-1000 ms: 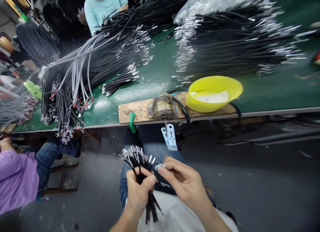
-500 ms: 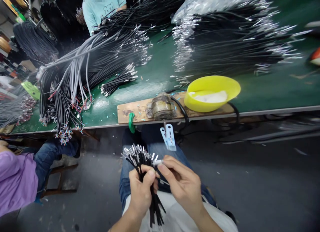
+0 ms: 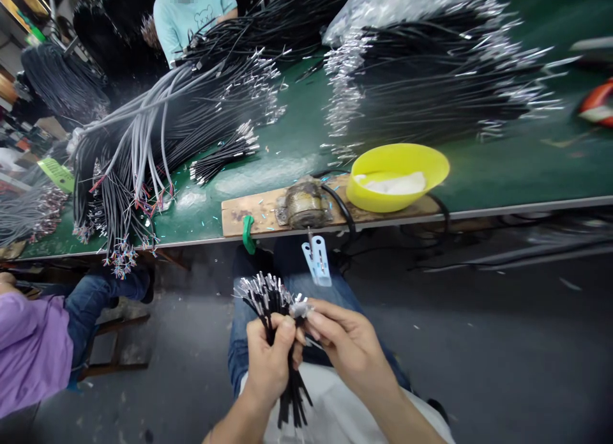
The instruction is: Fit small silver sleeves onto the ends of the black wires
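Note:
Over my lap, my left hand (image 3: 272, 358) is closed around a bundle of short black cables (image 3: 293, 399). Their silvery stripped ends (image 3: 265, 290) fan out above the fist. My right hand (image 3: 347, 342) pinches at the silvery tips on the right side of the bundle, its thumb and fingers close to my left fingertips. Which tip it grips is too small to tell. Beyond the hands, a light blue clip (image 3: 317, 262) hangs at the shaft of a small motor (image 3: 306, 204) on a wooden board (image 3: 234, 217).
A yellow bowl (image 3: 431, 169) with white material sits on the board, beside a green clamp (image 3: 248, 234). Piles of black cables (image 3: 421, 86) and grey cables (image 3: 153, 105) cover the green table (image 3: 498, 169). One person (image 3: 191, 19) is across it, another (image 3: 33, 342) at left.
My right fingers have shifted slightly at the bundle's right side, where a wider silvery patch now shows. The whole view has moved a little, so the table items appear slightly further left.

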The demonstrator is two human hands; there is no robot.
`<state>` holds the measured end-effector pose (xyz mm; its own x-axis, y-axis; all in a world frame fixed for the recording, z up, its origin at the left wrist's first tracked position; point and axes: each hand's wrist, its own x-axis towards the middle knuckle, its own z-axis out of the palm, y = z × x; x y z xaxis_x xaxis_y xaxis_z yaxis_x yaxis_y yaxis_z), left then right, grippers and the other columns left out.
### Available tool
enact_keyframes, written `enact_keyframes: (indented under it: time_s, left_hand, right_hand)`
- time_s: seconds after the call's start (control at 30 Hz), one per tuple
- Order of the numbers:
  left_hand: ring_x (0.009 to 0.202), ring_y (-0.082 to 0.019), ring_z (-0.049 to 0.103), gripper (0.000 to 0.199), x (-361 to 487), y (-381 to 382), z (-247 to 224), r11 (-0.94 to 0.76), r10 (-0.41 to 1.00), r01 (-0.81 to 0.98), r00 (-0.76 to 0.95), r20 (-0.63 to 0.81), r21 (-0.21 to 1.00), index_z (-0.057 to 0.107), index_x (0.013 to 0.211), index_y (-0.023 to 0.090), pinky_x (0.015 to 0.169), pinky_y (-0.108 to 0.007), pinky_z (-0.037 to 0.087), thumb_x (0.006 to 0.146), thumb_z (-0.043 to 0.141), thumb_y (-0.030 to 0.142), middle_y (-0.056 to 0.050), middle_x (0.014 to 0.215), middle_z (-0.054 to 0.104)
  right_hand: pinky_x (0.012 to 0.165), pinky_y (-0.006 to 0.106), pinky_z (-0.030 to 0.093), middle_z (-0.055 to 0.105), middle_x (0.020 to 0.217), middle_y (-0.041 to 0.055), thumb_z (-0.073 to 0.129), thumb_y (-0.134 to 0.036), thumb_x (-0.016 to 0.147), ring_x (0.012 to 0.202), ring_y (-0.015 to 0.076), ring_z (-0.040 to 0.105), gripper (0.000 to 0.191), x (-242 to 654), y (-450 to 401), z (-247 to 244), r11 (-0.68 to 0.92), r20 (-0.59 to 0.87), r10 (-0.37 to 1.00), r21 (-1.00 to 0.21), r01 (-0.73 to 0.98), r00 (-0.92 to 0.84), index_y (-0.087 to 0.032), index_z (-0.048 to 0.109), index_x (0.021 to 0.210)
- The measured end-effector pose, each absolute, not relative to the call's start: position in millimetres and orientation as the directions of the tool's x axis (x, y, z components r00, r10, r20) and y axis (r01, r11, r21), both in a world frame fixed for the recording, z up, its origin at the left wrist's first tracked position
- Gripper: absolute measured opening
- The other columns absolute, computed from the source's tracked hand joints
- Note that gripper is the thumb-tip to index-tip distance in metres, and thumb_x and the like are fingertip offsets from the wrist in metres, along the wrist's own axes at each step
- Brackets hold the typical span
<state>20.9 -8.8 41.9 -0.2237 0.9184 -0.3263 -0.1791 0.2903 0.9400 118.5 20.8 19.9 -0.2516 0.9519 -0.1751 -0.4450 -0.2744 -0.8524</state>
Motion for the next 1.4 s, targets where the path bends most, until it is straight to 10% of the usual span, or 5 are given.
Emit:
enact_keyframes:
  time_s: [0.43,0.8,1.03,1.17,1.4]
  left_hand:
    - [0.029,-0.004,0.030,0.044,23,-7,44,0.280,0.932,-0.207,-0.177,-0.317,0.937,0.052,0.053,0.015,0.031,-0.017,0.025,0.068,0.061,0.056,0.008,0.035,0.037]
    - [0.043,-0.010,0.047,0.020,34,-19,50,0.169,0.845,0.243,-0.535,-0.014,0.955,0.057,0.054,0.018,0.053,-0.024,0.045,0.071,0.059,0.027,0.004,0.045,0.052]
    - [0.054,-0.016,0.059,0.017,20,-7,53,0.192,0.858,0.232,-0.512,-0.048,0.954,0.062,0.054,0.016,0.058,-0.028,0.049,0.069,0.060,0.023,-0.002,0.053,0.065]
    - [0.052,-0.016,0.062,0.011,20,-10,53,0.150,0.869,0.193,-0.493,-0.036,0.970,0.065,0.056,0.016,0.055,-0.027,0.051,0.065,0.065,0.024,-0.002,0.053,0.067]
    - [0.059,-0.019,0.067,0.007,22,-19,49,0.065,0.889,0.319,-0.449,0.090,0.945,0.071,0.063,0.018,0.063,-0.029,0.054,0.067,0.067,0.022,-0.004,0.060,0.072]
  right_hand:
    - [0.035,0.022,0.042,0.052,0.048,-0.0017,0.066,-0.033,0.071,0.039,0.0114,0.049,0.023,121,21,35,-0.136,-0.094,0.988,-0.909,-0.394,-0.123,-0.019,0.055,0.056]
    - [0.061,0.028,0.047,0.057,0.063,0.0024,0.053,-0.004,0.078,0.055,0.0144,0.054,0.014,119,18,28,0.668,0.738,0.672,-0.641,0.377,0.063,-0.018,0.054,0.078]
    - [0.058,0.027,0.047,0.061,0.063,0.0001,0.050,-0.005,0.079,0.054,0.0138,0.057,0.017,122,4,35,0.744,0.718,0.665,-0.660,0.100,-0.205,-0.021,0.054,0.084]
    - [0.051,0.025,0.044,0.056,0.065,0.0005,0.053,-0.008,0.078,0.056,0.0142,0.053,0.016,124,15,35,0.460,0.466,0.881,-0.884,0.090,0.084,-0.023,0.058,0.082]
    - [0.046,0.024,0.041,0.052,0.059,0.0008,0.059,-0.020,0.077,0.053,0.0136,0.049,0.017,127,31,33,0.213,0.223,0.973,-0.968,-0.132,-0.066,-0.019,0.059,0.061]
